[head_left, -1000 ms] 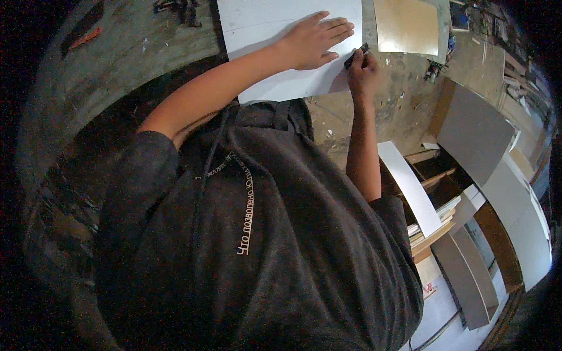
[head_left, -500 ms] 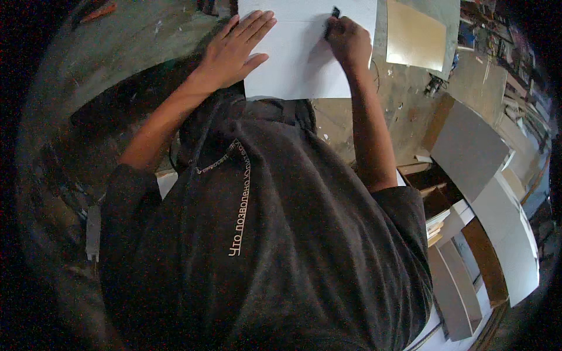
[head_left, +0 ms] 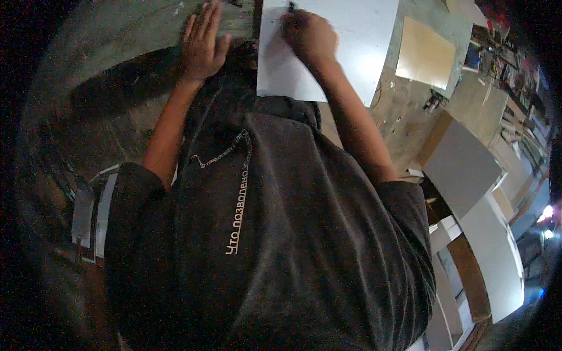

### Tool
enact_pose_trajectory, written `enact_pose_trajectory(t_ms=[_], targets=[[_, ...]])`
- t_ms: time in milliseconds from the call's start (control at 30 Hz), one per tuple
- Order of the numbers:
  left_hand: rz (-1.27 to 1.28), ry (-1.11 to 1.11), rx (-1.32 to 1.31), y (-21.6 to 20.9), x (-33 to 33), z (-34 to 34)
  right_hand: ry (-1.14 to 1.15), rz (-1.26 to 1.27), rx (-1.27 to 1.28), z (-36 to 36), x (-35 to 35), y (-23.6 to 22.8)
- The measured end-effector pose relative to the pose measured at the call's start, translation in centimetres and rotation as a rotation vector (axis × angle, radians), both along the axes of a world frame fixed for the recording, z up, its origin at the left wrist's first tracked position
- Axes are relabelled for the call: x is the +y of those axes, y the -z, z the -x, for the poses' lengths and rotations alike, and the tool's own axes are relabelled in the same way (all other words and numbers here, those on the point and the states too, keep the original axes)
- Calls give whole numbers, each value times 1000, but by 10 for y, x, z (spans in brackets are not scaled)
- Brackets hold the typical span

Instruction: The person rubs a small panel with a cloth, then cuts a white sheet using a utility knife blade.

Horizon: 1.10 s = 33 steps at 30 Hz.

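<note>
A white board (head_left: 363, 50) lies in front of me at the top of the view, its near edge close to my waist. Over its left part, my right hand (head_left: 315, 38) is closed around a small black object (head_left: 291, 8). Only the tip of that object shows past the fingers, so its kind cannot be told. My left hand (head_left: 203, 47) is off the board, to its left, with the fingers stretched out and the thumb apart. Nothing is in it.
A yellowish sheet (head_left: 426, 54) lies on a greenish surface right of the white board. Further right stand grey-white panels (head_left: 462, 164) with brown edges, and a long white panel (head_left: 497, 257) nearer me. Mixed clutter (head_left: 497, 58) fills the far right.
My left hand has lifted off the white board and moved left. My right hand has moved left across the board, still gripping the black object. The view has shifted slightly.
</note>
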State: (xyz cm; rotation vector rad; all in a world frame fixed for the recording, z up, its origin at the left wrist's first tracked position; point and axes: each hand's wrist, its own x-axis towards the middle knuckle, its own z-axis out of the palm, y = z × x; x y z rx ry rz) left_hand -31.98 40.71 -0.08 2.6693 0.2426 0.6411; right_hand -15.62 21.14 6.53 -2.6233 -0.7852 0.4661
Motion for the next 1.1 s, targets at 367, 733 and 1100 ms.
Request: enact_pose_trajectory(t_ms=[367, 733, 1100], targets=[[-8, -10, 23, 0, -5, -12, -3, -85, -40, 9, 1, 3], [-39, -75, -41, -8, -13, -16, -64, -67, 5, 10, 9, 6], [117, -106, -21, -6, -19, -13, -59, -18, 121, 14, 19, -2]])
